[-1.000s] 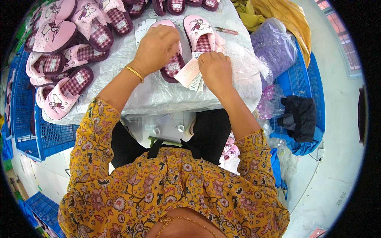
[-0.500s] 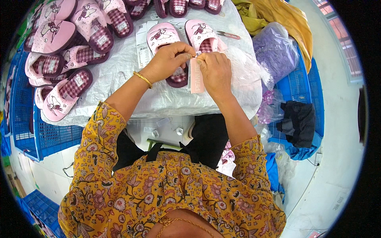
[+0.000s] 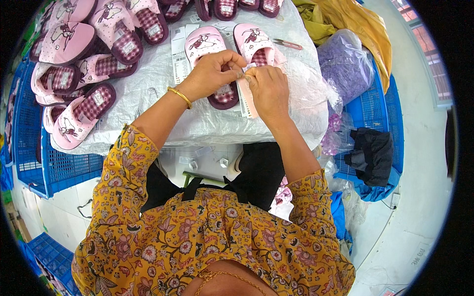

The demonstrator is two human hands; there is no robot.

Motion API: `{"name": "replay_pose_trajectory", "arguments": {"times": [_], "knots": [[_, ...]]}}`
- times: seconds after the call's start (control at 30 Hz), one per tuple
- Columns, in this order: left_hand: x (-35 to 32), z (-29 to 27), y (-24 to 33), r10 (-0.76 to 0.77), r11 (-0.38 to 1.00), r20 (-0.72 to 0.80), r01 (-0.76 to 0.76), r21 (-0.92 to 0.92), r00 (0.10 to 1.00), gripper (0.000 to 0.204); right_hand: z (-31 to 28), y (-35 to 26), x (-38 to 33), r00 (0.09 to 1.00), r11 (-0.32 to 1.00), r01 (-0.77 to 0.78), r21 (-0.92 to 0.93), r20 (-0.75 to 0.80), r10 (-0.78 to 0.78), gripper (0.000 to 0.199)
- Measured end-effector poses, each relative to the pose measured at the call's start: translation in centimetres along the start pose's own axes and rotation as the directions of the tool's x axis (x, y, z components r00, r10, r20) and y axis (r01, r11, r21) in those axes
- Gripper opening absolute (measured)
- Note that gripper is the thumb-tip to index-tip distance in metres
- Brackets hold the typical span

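Fingers (image 3: 230,76) of the left hand (image 3: 210,76) are narrow, but I cannot tell what they grip. Those of the right hand (image 3: 268,91) pinch a pale pink rectangular card tag (image 3: 251,103), hanging above the white-sheeted desk (image 3: 148,116) just beside a pink fabric slipper with checked insole (image 3: 203,42). Pulling hard might tear the tag's top; a slack pinch might drop it.
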State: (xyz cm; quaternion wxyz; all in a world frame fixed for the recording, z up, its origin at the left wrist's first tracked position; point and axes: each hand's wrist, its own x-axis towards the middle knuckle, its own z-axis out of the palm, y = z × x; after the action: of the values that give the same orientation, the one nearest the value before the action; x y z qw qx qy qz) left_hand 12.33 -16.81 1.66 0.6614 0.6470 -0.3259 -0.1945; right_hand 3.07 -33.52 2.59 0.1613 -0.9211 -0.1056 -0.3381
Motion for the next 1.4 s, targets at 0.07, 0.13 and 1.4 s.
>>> {"name": "replay_pose_trajectory", "arguments": {"times": [0.07, 0.13, 1.4], "knots": [[-0.1, 0.2, 0.1, 0.002, 1.000, -0.009, -0.002, -0.009, 1.000, 0.017, 0.0, 0.0, 0.0, 1.000, 1.000, -0.003, 0.002, -0.001, 0.003, 0.012], [-0.1, 0.2, 0.3, 0.002, 1.000, -0.010, -0.002, 0.003, 1.000, 0.014, 0.3, 0.1, -0.3, 1.000, 1.000, -0.002, -0.001, -0.004, 0.002, 0.011], [-7.4, -3.0, -1.1, 0.380, 0.809, -0.542, 0.014, 0.587, 0.750, 0.019, -1.0, -0.5, 5.9, 0.829, 0.937, -0.334, -0.103, 0.441, 0.344, 0.071]]}}
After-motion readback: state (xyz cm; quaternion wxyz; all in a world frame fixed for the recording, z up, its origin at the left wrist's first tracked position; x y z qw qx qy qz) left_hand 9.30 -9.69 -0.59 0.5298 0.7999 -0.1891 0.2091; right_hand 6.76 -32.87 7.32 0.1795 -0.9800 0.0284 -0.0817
